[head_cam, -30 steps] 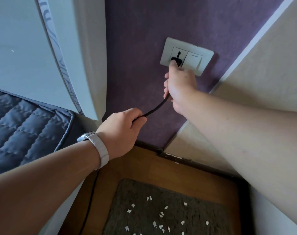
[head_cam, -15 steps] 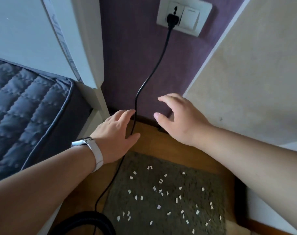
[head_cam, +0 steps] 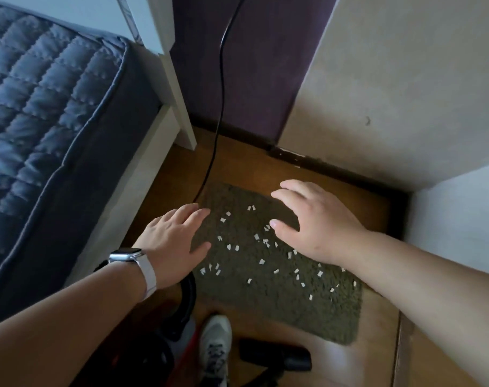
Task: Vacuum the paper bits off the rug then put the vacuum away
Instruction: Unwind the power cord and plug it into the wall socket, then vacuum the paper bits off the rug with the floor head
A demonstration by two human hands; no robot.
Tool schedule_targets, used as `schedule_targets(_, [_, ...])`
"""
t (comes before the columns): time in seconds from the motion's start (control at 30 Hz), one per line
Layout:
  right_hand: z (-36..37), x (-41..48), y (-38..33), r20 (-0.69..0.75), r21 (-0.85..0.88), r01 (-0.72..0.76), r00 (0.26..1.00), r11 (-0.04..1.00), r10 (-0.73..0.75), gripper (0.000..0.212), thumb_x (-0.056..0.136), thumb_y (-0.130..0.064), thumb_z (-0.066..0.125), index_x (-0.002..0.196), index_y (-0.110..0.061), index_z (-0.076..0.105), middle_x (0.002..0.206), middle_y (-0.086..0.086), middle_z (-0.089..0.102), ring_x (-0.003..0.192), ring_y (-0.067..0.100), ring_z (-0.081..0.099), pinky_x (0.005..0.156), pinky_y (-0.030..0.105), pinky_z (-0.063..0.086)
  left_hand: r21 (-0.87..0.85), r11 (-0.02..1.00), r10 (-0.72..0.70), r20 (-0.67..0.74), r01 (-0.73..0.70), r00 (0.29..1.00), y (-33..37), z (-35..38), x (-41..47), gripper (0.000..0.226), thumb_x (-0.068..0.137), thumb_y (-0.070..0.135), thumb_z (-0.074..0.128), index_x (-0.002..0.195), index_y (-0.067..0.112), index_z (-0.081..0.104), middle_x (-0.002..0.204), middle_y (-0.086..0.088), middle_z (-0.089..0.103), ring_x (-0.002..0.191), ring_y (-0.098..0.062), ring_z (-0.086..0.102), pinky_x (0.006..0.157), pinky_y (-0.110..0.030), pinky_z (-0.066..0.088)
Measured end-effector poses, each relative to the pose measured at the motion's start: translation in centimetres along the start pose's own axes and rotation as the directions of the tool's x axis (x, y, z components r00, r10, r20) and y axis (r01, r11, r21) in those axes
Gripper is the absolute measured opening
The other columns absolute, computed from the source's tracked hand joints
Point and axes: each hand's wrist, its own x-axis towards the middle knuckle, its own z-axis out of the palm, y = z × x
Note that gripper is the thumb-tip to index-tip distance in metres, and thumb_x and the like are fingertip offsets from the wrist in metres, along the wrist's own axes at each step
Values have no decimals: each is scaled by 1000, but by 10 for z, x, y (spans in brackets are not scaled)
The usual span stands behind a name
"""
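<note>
A small olive-grey rug [head_cam: 277,300] lies on the wooden floor, scattered with several white paper bits [head_cam: 261,261]. A black power cord [head_cam: 221,107] hangs down the purple wall to the floor by the rug's far left corner. The vacuum's black hose [head_cam: 186,300] curves at the rug's left edge; its body [head_cam: 170,344] sits partly hidden under my left arm, and a black nozzle [head_cam: 277,357] lies at the near edge. My left hand [head_cam: 172,241] hovers over the rug's left edge, fingers spread, empty. Over the rug's far right part, my right hand [head_cam: 316,227] is also spread and empty.
A bed with a dark blue quilted cover [head_cam: 42,129] and white frame [head_cam: 131,174] fills the left. A beige wall [head_cam: 391,93] and white panel [head_cam: 458,219] close off the right. My grey sneaker [head_cam: 214,347] stands near the rug's front left corner.
Both hands let go of the cord after plugging it into the wall socket and dropped down over the rug. The view tilted downward, so the socket left the frame.
</note>
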Motion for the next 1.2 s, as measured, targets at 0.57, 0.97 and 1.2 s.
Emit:
schedule_targets(0.57, [106, -197, -33, 106, 56, 104, 988, 993, -110, 54, 97, -50, 47, 145, -26, 44, 155, -7, 32, 141, 15, 29, 114, 35, 28, -37, 980, -194, 20, 195, 981, 40, 112, -212, 62, 94, 51, 49, 150, 30, 31, 156, 8, 31, 144, -17, 28, 115, -35, 28])
schedule_targets(0.97, [313, -163, -92, 211, 70, 182, 958, 981, -193, 58, 95, -53, 45, 146, -26, 43, 154, -7, 32, 142, 15, 28, 115, 35, 27, -118, 980, -156, 23, 158, 987, -69, 271, -214, 58, 95, 44, 52, 148, 28, 35, 153, 6, 35, 139, -20, 34, 112, -38, 34])
schedule_targets(1.2, [418, -76, -122, 67, 118, 405, 908, 907, -414, 59, 86, -54, 46, 130, -18, 59, 137, 3, 54, 124, 25, 53, 104, 44, 45, -58, 995, -86, -199, 76, 976, -152, 357, -210, 53, 93, 45, 52, 141, 24, 46, 142, 1, 49, 126, -21, 50, 99, -42, 48])
